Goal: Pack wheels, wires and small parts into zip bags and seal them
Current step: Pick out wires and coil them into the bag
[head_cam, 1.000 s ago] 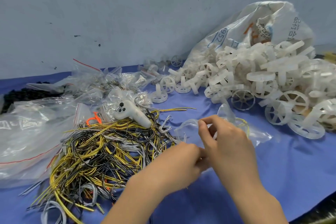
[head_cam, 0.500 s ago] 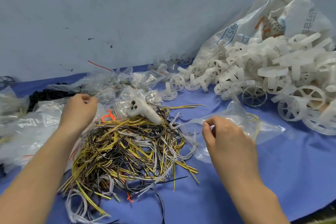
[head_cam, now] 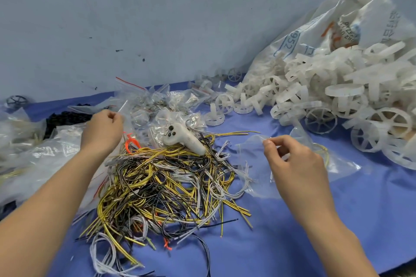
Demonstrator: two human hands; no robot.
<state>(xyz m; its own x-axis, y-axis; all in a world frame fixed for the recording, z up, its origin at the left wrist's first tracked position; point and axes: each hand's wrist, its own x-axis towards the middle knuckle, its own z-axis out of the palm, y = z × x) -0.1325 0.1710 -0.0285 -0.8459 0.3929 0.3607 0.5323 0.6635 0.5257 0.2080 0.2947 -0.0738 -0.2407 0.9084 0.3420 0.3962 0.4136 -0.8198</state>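
Right hand [head_cam: 295,164] pinches a clear, crumpled zip bag [head_cam: 337,164]; left hand [head_cam: 102,130] pinches another clear bag [head_cam: 126,105].

Blue-covered table [head_cam: 292,243] — tangled wires [head_cam: 166,182], clear zip bags [head_cam: 171,105], white wheels [head_cam: 337,96], woven sack [head_cam: 315,36]

We've got a matt blue cloth [head_cam: 292,243] over the tabletop, smooth with barely a wrinkle. The wheels [head_cam: 319,119] look like milky, half-see-through plastic, dull rather than shiny. Wires [head_cam: 162,184] have smooth plastic sleeving in yellow, black and white, a bit glossy. The zip bags [head_cam: 337,164] are thin clear film, crinkly, catching glare. The sack [head_cam: 299,36] looks woven plastic, white with print. The controller [head_cam: 184,138] is smooth off-white plastic. The wall [head_cam: 157,18] is matt, scuffed paint.
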